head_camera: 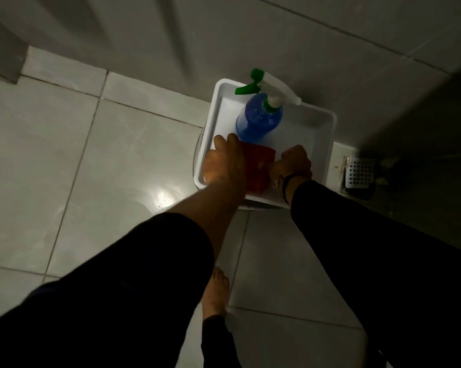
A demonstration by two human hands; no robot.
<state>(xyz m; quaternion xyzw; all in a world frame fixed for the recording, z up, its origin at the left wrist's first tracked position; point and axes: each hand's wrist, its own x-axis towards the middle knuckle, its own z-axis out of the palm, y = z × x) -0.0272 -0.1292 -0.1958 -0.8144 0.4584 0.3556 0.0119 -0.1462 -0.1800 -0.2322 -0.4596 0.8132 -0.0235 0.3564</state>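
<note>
Along the tray's [327, 123] near edge, the right hand [293, 163], curled onto the red cloth [258, 160], and the flat-fingered left hand [224, 163] should lift it without tipping the spray bottle [258, 120].

Your cloth [261, 155] is red, your tray [327, 123] white, and your spray bottle [258, 120] blue with a green-and-white head. Your sleeves [383, 235] are black; the floor tiles [51, 155] are pale grey.

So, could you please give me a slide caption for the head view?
Left hand touching and right hand gripping a cloth in a tray, beside a spray bottle.
</note>
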